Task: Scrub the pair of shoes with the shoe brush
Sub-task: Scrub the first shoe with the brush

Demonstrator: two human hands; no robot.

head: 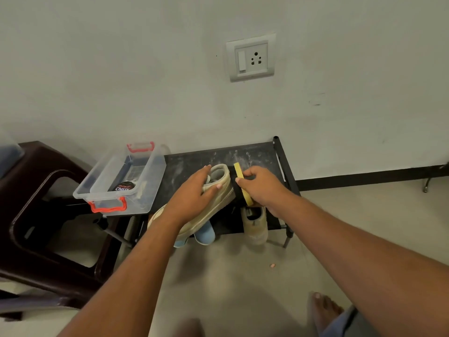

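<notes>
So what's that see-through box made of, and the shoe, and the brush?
The box looks like clear, glossy hard plastic: its contents show through the walls. The shoe looks like matte beige cloth or suede, I cannot tell which, with a paler rubbery-looking sole. The brush has a smooth yellow back, plastic or painted wood, and dark bristles.

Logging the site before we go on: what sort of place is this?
Likely a home's shoe corner: a low black shoe rack against a plain wall with a switch-and-socket plate, a beige shoe on its lower shelf, and a clear storage box on top.
</notes>
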